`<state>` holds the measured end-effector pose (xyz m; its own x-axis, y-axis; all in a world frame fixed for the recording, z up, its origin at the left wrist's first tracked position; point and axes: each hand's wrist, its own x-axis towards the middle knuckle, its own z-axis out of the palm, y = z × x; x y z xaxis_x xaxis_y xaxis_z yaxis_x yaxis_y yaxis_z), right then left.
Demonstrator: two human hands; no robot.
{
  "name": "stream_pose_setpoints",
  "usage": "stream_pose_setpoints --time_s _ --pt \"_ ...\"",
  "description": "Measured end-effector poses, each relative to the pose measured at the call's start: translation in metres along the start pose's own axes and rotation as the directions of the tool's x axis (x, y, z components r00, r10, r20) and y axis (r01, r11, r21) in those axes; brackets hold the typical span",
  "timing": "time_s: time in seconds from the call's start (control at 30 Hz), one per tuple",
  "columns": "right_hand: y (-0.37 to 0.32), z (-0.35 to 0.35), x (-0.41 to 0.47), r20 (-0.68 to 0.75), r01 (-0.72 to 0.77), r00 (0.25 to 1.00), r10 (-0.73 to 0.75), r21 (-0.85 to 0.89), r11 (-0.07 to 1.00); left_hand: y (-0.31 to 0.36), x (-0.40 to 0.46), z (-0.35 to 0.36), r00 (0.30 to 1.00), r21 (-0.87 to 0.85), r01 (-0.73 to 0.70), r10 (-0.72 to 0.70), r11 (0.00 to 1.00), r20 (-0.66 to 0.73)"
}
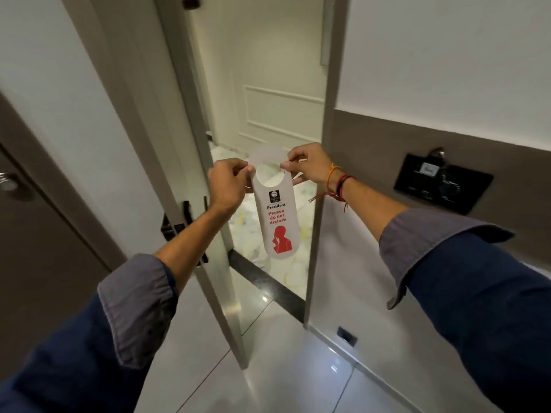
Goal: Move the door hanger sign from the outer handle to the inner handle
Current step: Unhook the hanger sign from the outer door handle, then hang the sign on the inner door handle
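A white door hanger sign (275, 216) with red "Please do not disturb" lettering and a red figure hangs in the air in front of the open doorway. My left hand (228, 186) pinches the left side of its hook end, and my right hand (310, 165) pinches the right side. The sign is on no handle. The open door (167, 138) stands edge-on just left of the sign. Its black lever handle (186, 216) and lock plate sit below my left wrist, partly hidden by my forearm.
A dark door with a round metal knob (9, 181) is at the far left. On the right wall is a black switch panel (441, 183) with a key card. A dark threshold strip (268, 284) crosses the glossy floor, with a corridor and white panelled wall beyond.
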<state>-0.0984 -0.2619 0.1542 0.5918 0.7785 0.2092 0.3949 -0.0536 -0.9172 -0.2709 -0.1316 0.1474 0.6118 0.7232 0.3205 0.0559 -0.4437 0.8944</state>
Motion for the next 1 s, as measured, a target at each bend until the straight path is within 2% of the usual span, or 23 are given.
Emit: stream_pose_setpoints --time_s 0.2,0.27,0.37,0.5,0.67,0.77,0.87,1.0 --pt "-0.008 -0.088 -0.077 -0.31 -0.083 0.948 0.079 -0.002 0.997 0.046 -0.035 0.073 0.965 -0.217 0.044 0.015 0.975 0.263" --pt "-0.011 -0.123 -0.109 -0.399 -0.106 0.912 0.098 0.001 0.994 0.056 -0.053 0.102 0.918 -0.245 0.052 0.05 0.968 0.392" --pt "-0.014 -0.177 -0.164 -0.534 -0.138 0.838 0.117 0.001 0.99 0.075 -0.083 0.151 0.805 -0.263 0.053 0.115 0.963 0.582" --pt "-0.012 -0.236 -0.244 -0.644 -0.176 0.751 0.148 0.021 0.984 0.111 -0.128 0.217 0.714 -0.306 0.037 0.189 0.951 0.674" --pt "0.009 -0.286 -0.371 -0.696 -0.261 0.676 0.244 0.084 0.962 0.161 -0.199 0.299 0.626 -0.335 0.062 0.225 0.94 0.747" --pt "0.026 -0.305 -0.451 -0.745 -0.273 0.598 0.295 0.157 0.949 0.185 -0.249 0.345 0.543 -0.346 0.099 0.241 0.933 0.805" --pt "0.04 -0.314 -0.53 -0.798 -0.313 0.484 0.358 0.224 0.923 0.201 -0.308 0.386 0.441 -0.306 0.126 0.223 0.944 0.87" --pt "0.059 -0.316 -0.624 -0.861 -0.347 0.276 0.428 0.326 0.879 0.207 -0.39 0.432 0.285 -0.227 0.136 0.181 0.964 0.941"
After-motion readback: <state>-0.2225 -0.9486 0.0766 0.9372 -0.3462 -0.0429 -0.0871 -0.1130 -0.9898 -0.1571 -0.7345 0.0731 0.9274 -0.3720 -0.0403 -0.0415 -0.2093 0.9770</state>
